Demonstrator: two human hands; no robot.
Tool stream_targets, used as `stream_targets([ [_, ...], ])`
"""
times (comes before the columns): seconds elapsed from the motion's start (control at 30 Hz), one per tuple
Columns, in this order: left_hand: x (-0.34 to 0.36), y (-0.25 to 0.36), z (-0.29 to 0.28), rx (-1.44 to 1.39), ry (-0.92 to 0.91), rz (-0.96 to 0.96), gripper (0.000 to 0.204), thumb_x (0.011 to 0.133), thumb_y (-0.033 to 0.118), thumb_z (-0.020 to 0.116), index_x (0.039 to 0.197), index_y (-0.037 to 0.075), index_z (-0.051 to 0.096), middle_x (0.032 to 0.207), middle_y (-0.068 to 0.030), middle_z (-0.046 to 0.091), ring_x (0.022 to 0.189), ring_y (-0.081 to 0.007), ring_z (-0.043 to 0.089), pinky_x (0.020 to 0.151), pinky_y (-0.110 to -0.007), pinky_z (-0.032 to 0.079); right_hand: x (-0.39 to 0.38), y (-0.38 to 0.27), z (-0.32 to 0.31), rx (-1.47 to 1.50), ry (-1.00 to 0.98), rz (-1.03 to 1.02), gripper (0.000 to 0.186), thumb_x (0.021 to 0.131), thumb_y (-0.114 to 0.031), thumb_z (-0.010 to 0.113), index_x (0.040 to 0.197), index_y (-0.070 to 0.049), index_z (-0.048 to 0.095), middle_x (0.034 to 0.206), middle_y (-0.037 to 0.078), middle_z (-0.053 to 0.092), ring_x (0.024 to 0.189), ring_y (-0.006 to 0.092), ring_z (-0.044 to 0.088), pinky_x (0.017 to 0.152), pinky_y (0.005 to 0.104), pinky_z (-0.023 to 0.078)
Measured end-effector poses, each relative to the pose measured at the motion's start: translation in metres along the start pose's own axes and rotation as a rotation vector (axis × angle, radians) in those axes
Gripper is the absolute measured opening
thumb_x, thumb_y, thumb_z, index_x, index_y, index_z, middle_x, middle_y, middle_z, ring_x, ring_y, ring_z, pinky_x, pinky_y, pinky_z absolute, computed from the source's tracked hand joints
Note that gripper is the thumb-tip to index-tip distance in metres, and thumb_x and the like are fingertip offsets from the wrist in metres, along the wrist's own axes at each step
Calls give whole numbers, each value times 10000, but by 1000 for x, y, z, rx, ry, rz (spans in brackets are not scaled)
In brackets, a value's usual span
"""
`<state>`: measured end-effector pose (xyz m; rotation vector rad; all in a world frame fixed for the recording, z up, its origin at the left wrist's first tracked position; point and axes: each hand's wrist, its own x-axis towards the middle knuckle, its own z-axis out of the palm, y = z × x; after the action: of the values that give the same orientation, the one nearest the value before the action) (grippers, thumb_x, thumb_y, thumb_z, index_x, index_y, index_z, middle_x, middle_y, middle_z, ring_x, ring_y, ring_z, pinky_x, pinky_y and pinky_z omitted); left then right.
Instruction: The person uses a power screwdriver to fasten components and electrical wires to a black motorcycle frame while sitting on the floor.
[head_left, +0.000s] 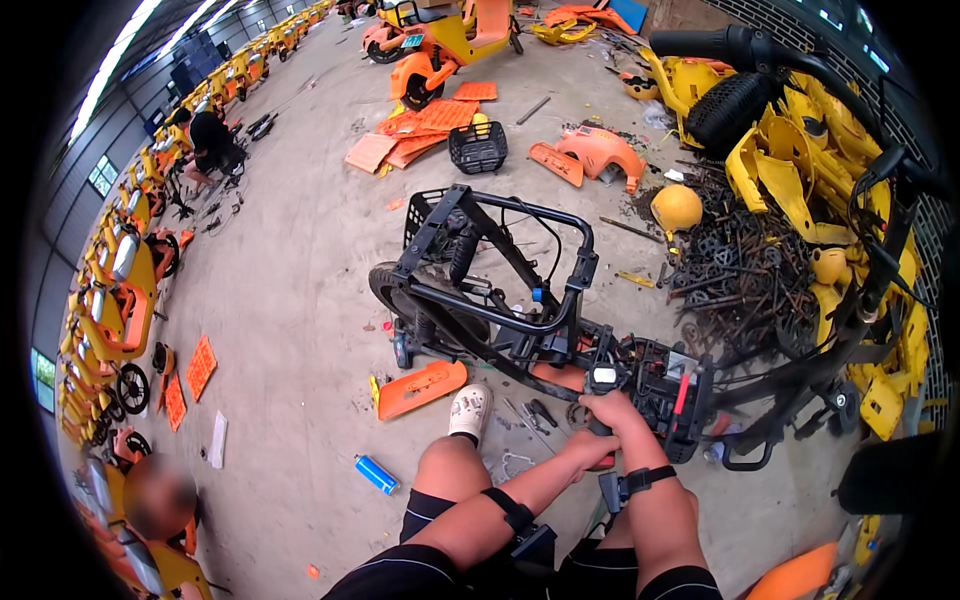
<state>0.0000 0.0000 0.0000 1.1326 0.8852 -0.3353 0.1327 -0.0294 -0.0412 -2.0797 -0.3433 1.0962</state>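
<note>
Power drill (603, 385) sits gripped in the right hand (612, 410), pushed against the black scooter frame (500, 300) lying on the floor. Left hand (590, 447) wraps underneath to steady it. Farther off lies a scrap pile (740, 270).

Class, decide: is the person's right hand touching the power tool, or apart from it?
Touching. The head view shows the right hand wrapped around the power tool handle, no gap visible.

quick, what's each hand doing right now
Left hand: low beside the tool, grip cannot be told.
Right hand: closed on the handle of a black power tool at the bike frame.
</note>
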Motion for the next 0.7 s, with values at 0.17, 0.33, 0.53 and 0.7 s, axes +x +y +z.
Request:
stream_targets([
  [0.17,-8,25,28,-109,-71,-11,415,750,312,822,996,0,705,927,-68,690,749,-137,646,615,-296,503,-27,-22,-40,168,-64,118,225,842,-181,730,923,29,720,776,116,711,667,216,676,612,365,528],
  [0.33,-19,43,17,-300,-77,79,356,819,270,782,1051,19,681,963,-50,692,804,-136,655,651,-293,513,-22,-51,-40,156,-135,180,223,823,-166,731,909,40,721,779,129,714,662,226,681,612,371,538],
  [0.53,-7,20,22,-498,-50,41,349,872,224,731,1132,10,640,1029,-73,699,865,-179,689,720,-326,568,0,-32,-24,-15,-194,173,266,758,-178,734,906,42,728,809,136,732,713,237,709,655,380,559],
  [0.7,2,18,21,-475,-18,7,352,864,205,743,1132,10,623,1046,-95,694,878,-184,694,704,-345,587,36,5,-8,-132,-178,142,290,714,-230,726,875,11,743,836,141,742,777,256,731,727,378,568],
])
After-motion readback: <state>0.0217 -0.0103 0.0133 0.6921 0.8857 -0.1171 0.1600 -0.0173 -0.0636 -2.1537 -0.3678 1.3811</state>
